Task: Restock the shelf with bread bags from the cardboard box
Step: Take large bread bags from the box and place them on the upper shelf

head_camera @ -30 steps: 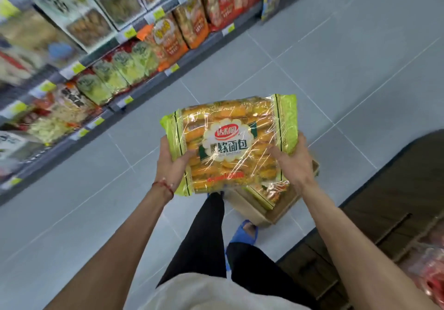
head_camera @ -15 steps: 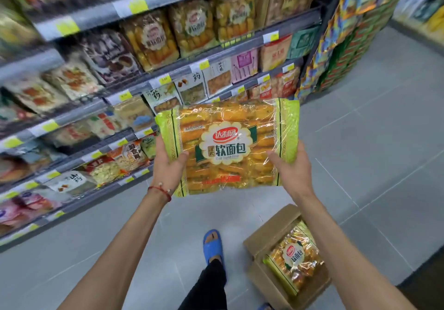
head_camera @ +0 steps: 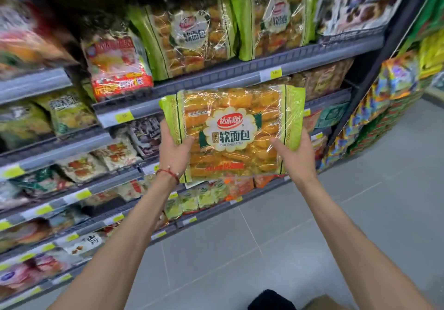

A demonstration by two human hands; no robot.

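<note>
I hold a bread bag (head_camera: 231, 134), clear with green side strips and a white-and-red label, upright in front of the shelves. My left hand (head_camera: 174, 151) grips its lower left edge and my right hand (head_camera: 295, 156) its lower right edge. On the shelf (head_camera: 240, 74) just above stand two matching bread bags (head_camera: 189, 33) side by side, upright. Only a corner of the cardboard box (head_camera: 322, 303) shows at the bottom edge, beside my dark trouser leg.
Several shelf levels to the left and below are packed with other snack bags and yellow price tags. A red-and-clear bag (head_camera: 115, 62) stands left of the matching bags. A rack of colourful packets (head_camera: 396, 93) stands at the right. Grey tiled floor (head_camera: 336, 225) lies below.
The bread bag has been raised from above the box to shelf height. My view has tilted up, so the shelf now fills the frame and the box has dropped nearly out of sight.
</note>
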